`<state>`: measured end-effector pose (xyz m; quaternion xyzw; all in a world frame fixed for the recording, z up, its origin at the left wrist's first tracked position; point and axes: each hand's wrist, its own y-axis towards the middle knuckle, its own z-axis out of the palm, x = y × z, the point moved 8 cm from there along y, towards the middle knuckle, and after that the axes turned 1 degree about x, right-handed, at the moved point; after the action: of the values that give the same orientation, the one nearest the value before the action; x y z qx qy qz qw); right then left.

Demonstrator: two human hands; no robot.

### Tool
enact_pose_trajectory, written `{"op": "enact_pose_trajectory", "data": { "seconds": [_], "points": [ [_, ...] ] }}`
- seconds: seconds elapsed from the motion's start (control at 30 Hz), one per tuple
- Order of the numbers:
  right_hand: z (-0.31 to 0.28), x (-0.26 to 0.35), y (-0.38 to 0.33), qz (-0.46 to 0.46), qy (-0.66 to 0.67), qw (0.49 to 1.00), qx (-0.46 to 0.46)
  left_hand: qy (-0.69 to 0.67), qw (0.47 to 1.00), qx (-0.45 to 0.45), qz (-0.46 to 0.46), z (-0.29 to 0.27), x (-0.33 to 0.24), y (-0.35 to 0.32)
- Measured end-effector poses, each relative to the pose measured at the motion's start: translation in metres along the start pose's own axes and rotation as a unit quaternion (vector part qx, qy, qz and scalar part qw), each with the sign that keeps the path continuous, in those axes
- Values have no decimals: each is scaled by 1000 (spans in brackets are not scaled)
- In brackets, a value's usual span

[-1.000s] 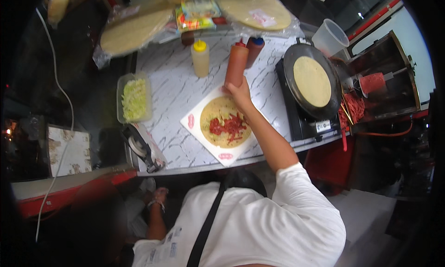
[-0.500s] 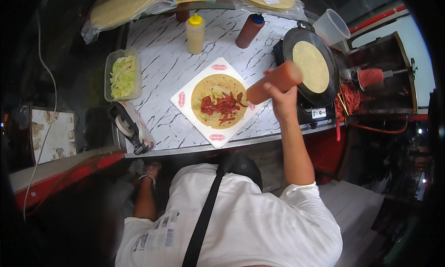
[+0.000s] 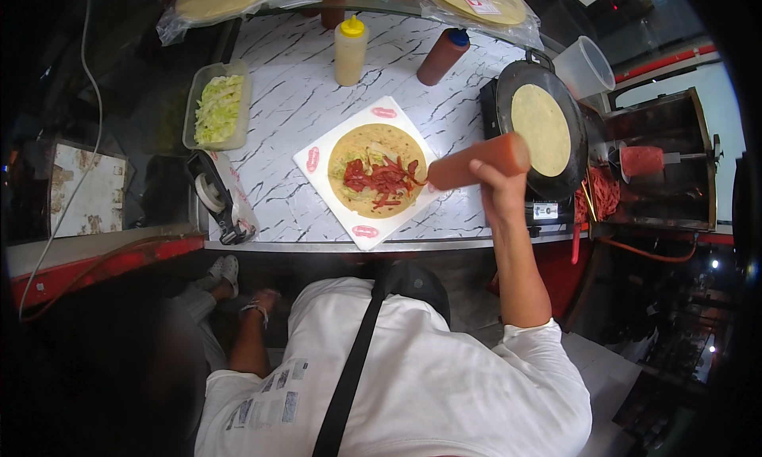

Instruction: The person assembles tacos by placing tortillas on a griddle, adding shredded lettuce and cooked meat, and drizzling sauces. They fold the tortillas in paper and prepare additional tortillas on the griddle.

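My right hand (image 3: 502,189) is wrapped round an orange-red sauce squeeze bottle (image 3: 468,162), tipped almost on its side. The bottle's nozzle end points left at the edge of a round tortilla (image 3: 357,140). On that tortilla lie shredded lettuce and reddish meat strips (image 3: 381,175). Underneath is a square white paper sheet (image 3: 361,233) with pink printed marks, turned cornerwise on the counter. My left hand (image 3: 262,302) hangs low beside my body, below the counter's front edge, holding nothing I can make out; its fingers are too dark and small to read.
A second tortilla (image 3: 541,130) lies on a black griddle (image 3: 575,132) at right. Behind stand a yellow-capped squeeze bottle (image 3: 350,56) and a blue-capped one (image 3: 443,59). Lettuce fills a plastic tub (image 3: 187,124) at left, near a tape dispenser (image 3: 226,211). A meat spit (image 3: 641,161) stands far right.
The sauce bottle in my right hand has swung closer to level and sits slightly lower. My left hand stays low. The whole view has shifted a little.
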<state>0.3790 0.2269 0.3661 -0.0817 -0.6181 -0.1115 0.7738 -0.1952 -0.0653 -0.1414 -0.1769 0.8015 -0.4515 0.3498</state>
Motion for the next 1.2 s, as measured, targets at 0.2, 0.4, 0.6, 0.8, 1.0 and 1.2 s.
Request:
{"op": "enact_pose_trajectory", "data": {
  "seconds": [0.2, 0.4, 0.6, 0.8, 1.0, 1.2],
  "points": [
    [0, 16, -3, -6, 12, 1000, -12, 215, 973, 7, 83, -16, -43, 6],
    [13, 25, -10, -32, 0, 999, -7, -58, 998, -22, 9, -50, -77, 5],
    [31, 31, -13, -33, -21, 999, 7, 61, 998, -4, 15, -62, -71, 27],
    [33, 38, -13, -59, -1, 997, -54, 26, 1000, 0, -9, -67, -37, 33],
    [46, 42, -14, -92, 5, 994, -65, 105, 993, 8, 45, -73, -47, 12],
    [55, 41, -11, -86, -4, 994, -73, -19, 1000, -21, -2, -71, -39, 4]
  ]
}}
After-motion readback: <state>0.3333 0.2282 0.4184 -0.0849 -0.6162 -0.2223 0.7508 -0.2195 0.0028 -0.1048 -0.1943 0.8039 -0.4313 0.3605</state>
